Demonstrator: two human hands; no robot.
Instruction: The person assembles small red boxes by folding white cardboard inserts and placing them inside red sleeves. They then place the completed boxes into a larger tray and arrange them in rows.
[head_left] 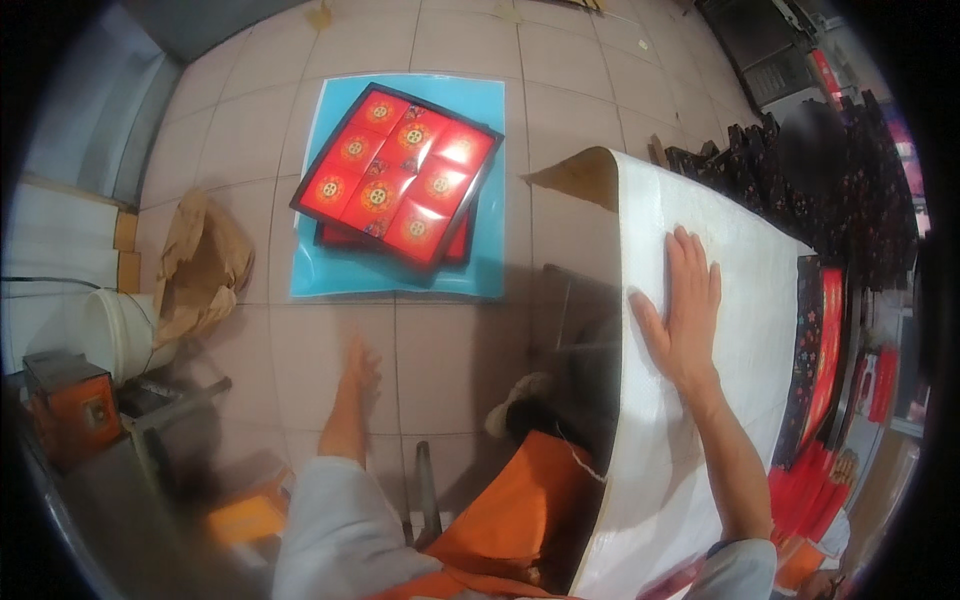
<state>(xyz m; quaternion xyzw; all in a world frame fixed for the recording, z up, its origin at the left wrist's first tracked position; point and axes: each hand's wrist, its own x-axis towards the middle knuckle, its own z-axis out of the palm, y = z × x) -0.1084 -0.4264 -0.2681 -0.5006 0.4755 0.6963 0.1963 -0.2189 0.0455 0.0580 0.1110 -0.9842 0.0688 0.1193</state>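
Observation:
My right hand (688, 305) lies flat on a white-covered work table (740, 250), fingers stretched out and thumb apart, with nothing held. My left hand (362, 368) hangs over the floor left of the table, somewhat blurred, its fingers apart and no object in it. Beyond the left hand, a dark-framed tray of shiny red square packs with gold round designs (410, 172) sits on the floor, turned at an angle. Another red, dark-edged tray (458, 246) shows beneath it. Both rest on a light blue sheet (335, 275).
Crumpled brown paper (200, 265) and a white bucket (115, 330) stand at the left, near an orange box (75, 405). Patterned black and red pieces (820, 350) lie along the table's right side. Dark floral pieces (830, 190) are stacked beyond the table.

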